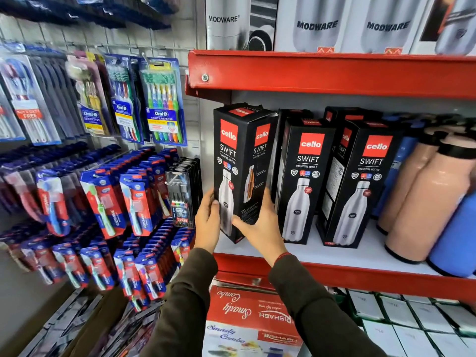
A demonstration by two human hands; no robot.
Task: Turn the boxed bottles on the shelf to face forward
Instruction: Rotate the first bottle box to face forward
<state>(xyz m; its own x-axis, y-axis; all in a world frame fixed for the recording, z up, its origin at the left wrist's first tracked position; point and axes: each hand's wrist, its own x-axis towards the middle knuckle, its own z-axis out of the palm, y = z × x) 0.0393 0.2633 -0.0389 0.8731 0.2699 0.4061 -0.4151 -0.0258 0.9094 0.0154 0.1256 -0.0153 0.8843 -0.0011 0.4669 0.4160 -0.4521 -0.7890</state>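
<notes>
Three black Cello Swift bottle boxes stand in the front row of the white shelf [360, 256]. The leftmost box [240, 161] is turned cornerwise, with two faces showing, and it tilts a little. My left hand [207, 225] grips its lower left edge. My right hand [260, 222] wraps its lower right side. The middle box [305, 181] and the right box [365, 184] stand upright with their front faces out. More black boxes [342, 114] stand behind them, mostly hidden.
Peach bottles [427, 199] and blue bottles [458, 238] stand loose at the shelf's right. A red shelf lip [322, 73] hangs overhead with Modware boxes [316, 24] above. Toothbrush packs [162, 104] hang on the left wall. A red Smarty Combo box [247, 310] sits below.
</notes>
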